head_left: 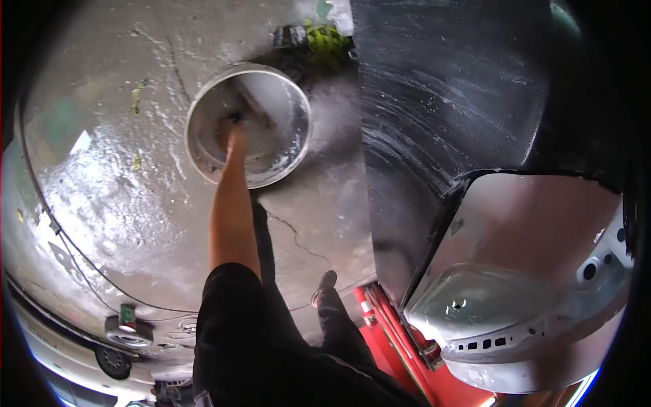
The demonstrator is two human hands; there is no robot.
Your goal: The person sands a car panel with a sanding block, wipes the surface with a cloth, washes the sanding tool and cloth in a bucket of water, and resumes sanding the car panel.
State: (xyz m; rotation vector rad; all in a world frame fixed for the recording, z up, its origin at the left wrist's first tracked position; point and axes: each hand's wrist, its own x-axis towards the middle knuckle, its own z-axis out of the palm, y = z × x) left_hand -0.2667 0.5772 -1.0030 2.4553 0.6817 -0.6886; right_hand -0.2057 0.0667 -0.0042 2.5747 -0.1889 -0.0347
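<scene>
My left arm reaches down into a round bucket (304, 152) with a pale rim, standing on the wet concrete floor. My left hand (234, 139) is inside the bucket, low in the cloudy liquid. Its fingers are blurred and hidden there, beside a small dark patch, so whether they grip anything cannot be told. No part of my right hand shows. To the right of the bucket is a large dark panel (434, 102), streaked with curved whitish smears.
A grey vehicle body part (502, 298) with holes stands at the lower right, near red equipment (400, 353). A yellow-green bundle (327, 46) lies beyond the bucket. A cable (102, 271) crosses the floor at left, near a loose wheel (129, 334) and a white car (68, 353).
</scene>
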